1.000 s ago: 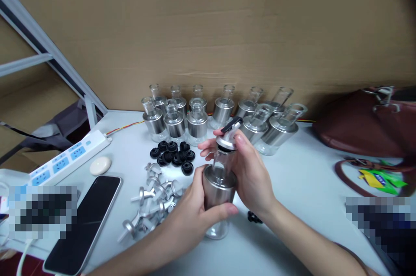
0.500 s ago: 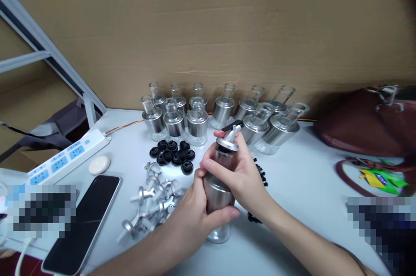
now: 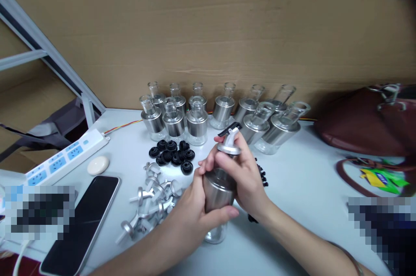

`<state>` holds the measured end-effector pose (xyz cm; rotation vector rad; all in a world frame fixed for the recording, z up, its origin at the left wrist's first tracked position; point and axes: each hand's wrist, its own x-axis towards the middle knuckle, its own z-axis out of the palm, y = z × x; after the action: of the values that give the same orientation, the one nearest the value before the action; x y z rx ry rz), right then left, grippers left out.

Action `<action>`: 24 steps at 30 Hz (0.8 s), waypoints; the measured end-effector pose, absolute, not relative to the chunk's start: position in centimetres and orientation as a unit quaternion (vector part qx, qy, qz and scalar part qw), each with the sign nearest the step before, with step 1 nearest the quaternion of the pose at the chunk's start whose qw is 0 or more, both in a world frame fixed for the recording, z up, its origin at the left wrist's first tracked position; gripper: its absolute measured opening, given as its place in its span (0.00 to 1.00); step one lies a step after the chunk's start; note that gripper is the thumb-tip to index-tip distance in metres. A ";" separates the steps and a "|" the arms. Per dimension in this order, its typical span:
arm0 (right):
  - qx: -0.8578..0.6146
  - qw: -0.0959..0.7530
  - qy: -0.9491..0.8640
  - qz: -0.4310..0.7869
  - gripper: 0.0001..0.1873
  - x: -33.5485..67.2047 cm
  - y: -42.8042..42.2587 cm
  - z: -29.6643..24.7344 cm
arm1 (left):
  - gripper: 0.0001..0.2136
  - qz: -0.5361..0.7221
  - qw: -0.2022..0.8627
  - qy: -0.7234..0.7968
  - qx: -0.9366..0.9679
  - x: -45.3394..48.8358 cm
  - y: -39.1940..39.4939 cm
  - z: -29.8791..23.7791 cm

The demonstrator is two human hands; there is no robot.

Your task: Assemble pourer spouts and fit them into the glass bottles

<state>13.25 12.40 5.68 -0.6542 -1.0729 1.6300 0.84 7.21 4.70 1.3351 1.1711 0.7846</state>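
My left hand [image 3: 195, 213] is wrapped round the silver-sleeved body of a glass bottle [image 3: 218, 191] that stands upright on the white table [image 3: 299, 180]. My right hand [image 3: 242, 176] is closed round the bottle's neck, fingers just under a silver pour spout [image 3: 229, 141] with a black flip lid that sits on the bottle's mouth. A heap of loose silver spouts [image 3: 152, 200] lies just left of my left hand. A cluster of black rubber stoppers [image 3: 172, 154] lies beyond that heap.
Several open-topped bottles [image 3: 224, 111] stand in rows along the cardboard wall. A black phone [image 3: 81, 219], a white round object [image 3: 97, 164] and a power strip [image 3: 61, 161] lie at the left. A brown bag [image 3: 367, 124] sits at the right. Small black parts [image 3: 261, 176] lie behind my right hand.
My right hand slid from the spout's top down round the bottle's neck. The bottle stayed upright in my left hand.
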 end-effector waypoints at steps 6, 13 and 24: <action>-0.268 0.470 -0.372 0.754 0.20 13.1 12.9 5.6 | 0.37 0.325 0.588 0.481 0.563 0.6 7.4 4.5; -0.251 0.504 -0.334 0.756 0.15 12.9 12.7 5.7 | 0.35 0.308 0.589 0.488 0.565 0.9 7.4 4.7; -0.258 0.550 -0.345 0.715 0.11 12.7 12.3 6.1 | 0.32 0.298 0.586 0.490 0.572 1.0 7.5 4.7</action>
<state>12.71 12.29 6.06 -0.6097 -0.8168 1.6929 1.04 7.48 4.70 1.3346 1.1425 0.6954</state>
